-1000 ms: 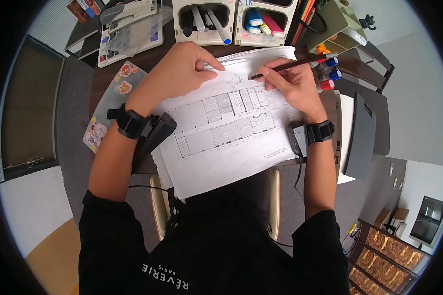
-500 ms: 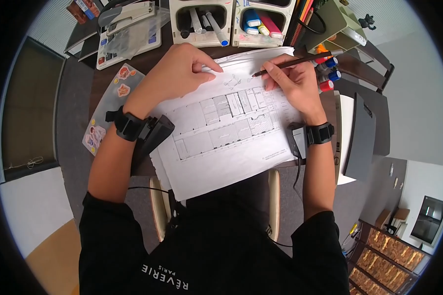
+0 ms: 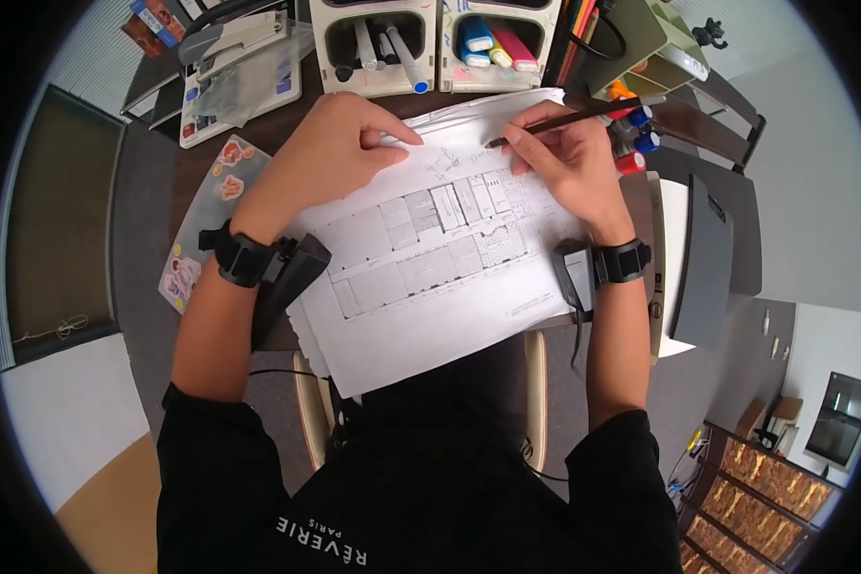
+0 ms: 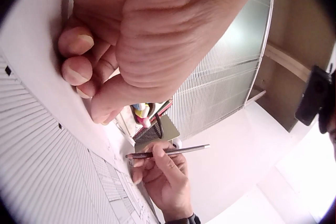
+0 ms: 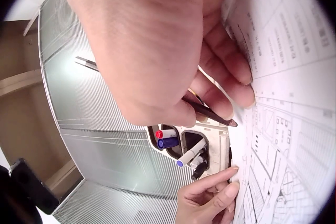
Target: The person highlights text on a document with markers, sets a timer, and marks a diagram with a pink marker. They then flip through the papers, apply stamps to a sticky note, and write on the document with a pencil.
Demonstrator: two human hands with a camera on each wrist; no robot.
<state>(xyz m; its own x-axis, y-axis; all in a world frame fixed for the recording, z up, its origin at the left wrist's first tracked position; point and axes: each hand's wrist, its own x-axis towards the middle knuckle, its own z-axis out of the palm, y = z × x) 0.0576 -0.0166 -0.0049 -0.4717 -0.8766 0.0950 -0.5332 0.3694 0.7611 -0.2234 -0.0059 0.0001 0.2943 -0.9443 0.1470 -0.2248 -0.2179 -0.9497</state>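
My right hand (image 3: 569, 170) pinches a dark pencil (image 3: 569, 121) with a silver end, seen slanting up to the right in the head view. Its tip is close over the upper part of a printed floor-plan sheet (image 3: 430, 335), beside a small hand-drawn sketch (image 3: 443, 165). On the sheet's upper left rests my left hand (image 3: 330, 153), index finger and thumb reaching toward the sketch. The left wrist view shows its fingertips (image 4: 77, 70) bent down at the paper, holding nothing between them. More sheets lie stacked beneath the plan.
Behind the paper stand white pen holders (image 3: 378, 84) with markers and highlighters. A stapler (image 3: 244, 43) lies on a tray at the back left, above a sticker-covered grey panel (image 3: 222, 191). Red- and blue-capped markers (image 3: 641, 143) are right of the hand.
The head view has tilted slightly, shifting paper and desk items a little left. The pencil tip moves only slightly near the sketch; the left hand keeps its place on the paper.
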